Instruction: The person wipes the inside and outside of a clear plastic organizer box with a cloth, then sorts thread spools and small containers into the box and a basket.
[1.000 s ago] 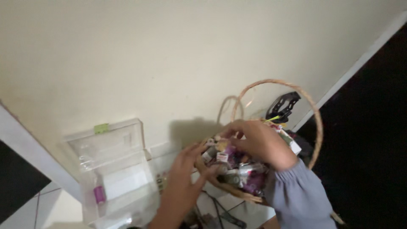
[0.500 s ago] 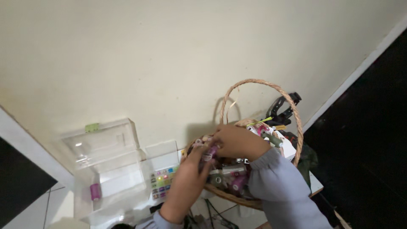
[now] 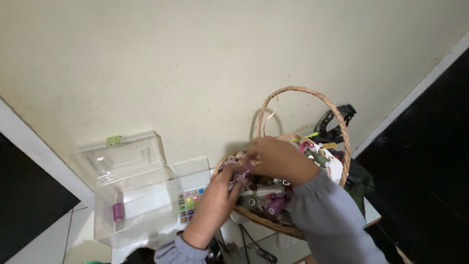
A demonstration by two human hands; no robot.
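I see my right hand (image 3: 276, 159) reaching into the wicker basket (image 3: 266, 222) from the right, palm down over the heap of thread spools (image 3: 264, 195). Its fingers curl downward among the spools, but the back of the hand hides the fingertips, so I cannot tell whether it grips anything. My left hand (image 3: 220, 193) comes up from the near side and meets the near-left rim of the basket; its thumb and fingers pinch a small pink spool (image 3: 243, 171) at the top of the heap, just beside the right hand's fingertips.

The basket stands on a white tabletop (image 3: 371, 212) at the right of the scene, its arched handle (image 3: 305, 93) rising against the cream wall (image 3: 195, 63). It is packed with spools in pink, grey, green and white.

To the left of the basket lies a small card of coloured squares (image 3: 189, 205), close to my left wrist. Further left sits a clear plastic box (image 3: 134, 200) with its lid tilted open toward the wall; a single purple spool (image 3: 117, 212) stands inside it at the left end. A black clamp-like object (image 3: 337, 124) shows behind the basket on the far right.
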